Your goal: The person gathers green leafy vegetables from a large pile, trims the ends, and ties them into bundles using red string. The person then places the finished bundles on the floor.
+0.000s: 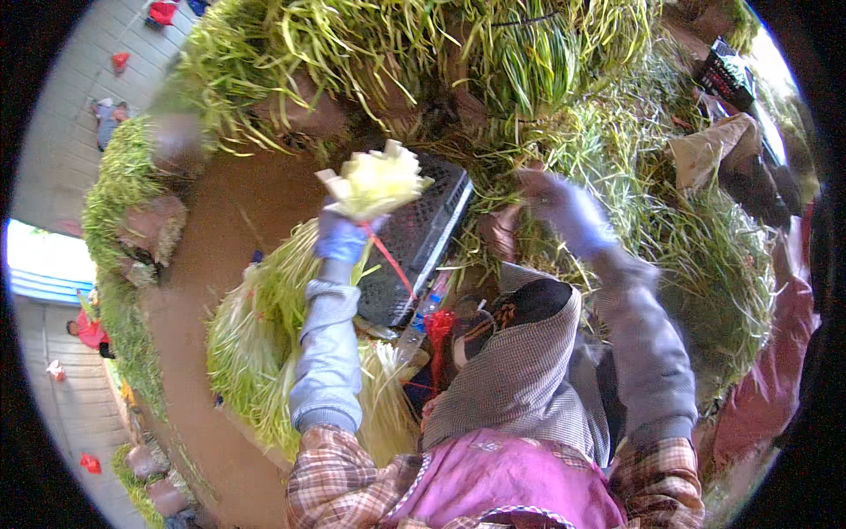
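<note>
My left hand (345, 231), in a bluish glove, grips a bunch of pale yellow leafy stalks (380, 180) with their cut-looking ends facing up. A red tie (391, 264) hangs from beside that hand across a black plastic crate (396, 258). Motion blurs my right hand (555, 198), also gloved; it is over the edge of a heap of loose green leaves (621, 178). Whether its fingers hold anything cannot be made out. Below my left forearm lies a pile of long yellow-green leaf bundles (264, 344).
A plastic bottle (416, 330) and a bunch of red ties (439, 330) lie between the crate and my knee. More leafy bundles (410, 40) are heaped ahead. Bare brown floor (192, 317) runs along the left. Other people (89, 330) are at the far left.
</note>
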Action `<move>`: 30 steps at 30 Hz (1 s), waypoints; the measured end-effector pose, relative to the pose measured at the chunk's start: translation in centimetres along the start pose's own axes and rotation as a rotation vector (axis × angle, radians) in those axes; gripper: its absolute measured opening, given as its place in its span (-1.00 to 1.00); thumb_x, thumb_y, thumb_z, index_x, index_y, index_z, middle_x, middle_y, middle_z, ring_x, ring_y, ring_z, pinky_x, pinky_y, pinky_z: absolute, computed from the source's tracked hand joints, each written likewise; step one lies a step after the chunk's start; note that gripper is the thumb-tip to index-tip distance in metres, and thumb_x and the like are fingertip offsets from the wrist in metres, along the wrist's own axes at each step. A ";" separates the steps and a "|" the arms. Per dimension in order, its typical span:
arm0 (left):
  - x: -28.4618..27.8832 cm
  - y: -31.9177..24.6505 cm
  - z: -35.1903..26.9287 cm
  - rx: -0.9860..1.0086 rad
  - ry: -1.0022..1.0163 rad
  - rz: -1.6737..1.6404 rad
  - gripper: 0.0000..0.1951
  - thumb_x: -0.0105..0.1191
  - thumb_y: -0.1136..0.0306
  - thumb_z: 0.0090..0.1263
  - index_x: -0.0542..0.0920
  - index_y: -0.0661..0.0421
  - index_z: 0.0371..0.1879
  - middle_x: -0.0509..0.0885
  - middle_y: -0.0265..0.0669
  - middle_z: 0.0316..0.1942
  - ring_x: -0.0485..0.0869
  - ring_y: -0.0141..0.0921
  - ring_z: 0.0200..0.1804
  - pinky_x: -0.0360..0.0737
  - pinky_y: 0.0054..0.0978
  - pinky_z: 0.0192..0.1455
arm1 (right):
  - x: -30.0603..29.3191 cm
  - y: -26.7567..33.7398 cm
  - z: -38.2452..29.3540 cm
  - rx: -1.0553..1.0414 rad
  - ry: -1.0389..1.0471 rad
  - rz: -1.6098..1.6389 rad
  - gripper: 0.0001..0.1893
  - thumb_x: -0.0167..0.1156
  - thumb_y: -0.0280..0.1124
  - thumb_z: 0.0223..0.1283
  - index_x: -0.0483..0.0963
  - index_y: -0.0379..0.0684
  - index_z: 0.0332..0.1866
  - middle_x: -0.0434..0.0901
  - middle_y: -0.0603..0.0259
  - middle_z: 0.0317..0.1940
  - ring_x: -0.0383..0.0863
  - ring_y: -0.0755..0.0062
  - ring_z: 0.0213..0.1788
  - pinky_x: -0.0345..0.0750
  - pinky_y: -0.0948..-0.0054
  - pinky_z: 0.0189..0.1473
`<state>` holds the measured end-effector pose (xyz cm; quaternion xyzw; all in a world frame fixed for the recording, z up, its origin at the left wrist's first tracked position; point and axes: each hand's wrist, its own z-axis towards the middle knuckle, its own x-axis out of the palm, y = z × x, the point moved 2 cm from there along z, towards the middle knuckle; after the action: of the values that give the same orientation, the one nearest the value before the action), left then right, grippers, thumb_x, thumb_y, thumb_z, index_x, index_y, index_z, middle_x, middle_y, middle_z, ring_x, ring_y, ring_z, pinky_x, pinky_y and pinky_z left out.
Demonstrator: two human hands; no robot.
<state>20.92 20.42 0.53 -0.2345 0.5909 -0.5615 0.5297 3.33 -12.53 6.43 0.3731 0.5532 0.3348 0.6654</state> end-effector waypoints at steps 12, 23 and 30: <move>-20.1 -30.8 -7.0 0.484 -1.180 -0.291 -0.54 0.20 0.27 0.11 0.45 0.28 -0.05 0.53 -0.10 -0.07 0.55 -0.33 -0.14 0.55 -0.41 -0.12 | -8.7 -3.5 -19.5 0.390 -0.210 0.483 -0.80 0.08 -0.47 0.10 0.49 -0.32 -0.19 0.59 0.28 -0.35 0.52 0.59 -0.35 0.44 0.61 -0.30; -2.1 -37.2 -9.2 0.567 -0.649 -1.037 -0.42 -0.14 -0.14 0.24 0.39 0.07 0.06 0.45 -0.18 0.06 0.43 -0.20 0.08 0.34 -0.17 0.17 | 0.9 7.9 -28.2 -0.055 0.272 0.450 -0.74 0.08 -0.36 0.17 0.48 -0.21 -0.06 0.60 0.28 -0.28 0.56 0.57 -0.22 0.47 0.55 -0.09; 8.5 -18.8 -16.0 0.134 0.053 -1.148 -0.16 -0.36 -0.36 0.18 0.20 0.17 0.21 0.28 -0.13 0.20 0.24 -0.19 0.25 0.14 -0.12 0.30 | 8.0 8.5 -34.3 -0.138 0.539 0.355 -0.69 0.04 -0.21 0.12 0.48 -0.14 -0.09 0.58 0.07 -0.21 0.56 0.12 -0.17 0.47 0.31 -0.09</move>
<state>-2.12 14.77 11.48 -0.4694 0.3453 -0.8007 0.1388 -29.42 2.86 6.16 0.3157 0.6117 0.5689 0.4500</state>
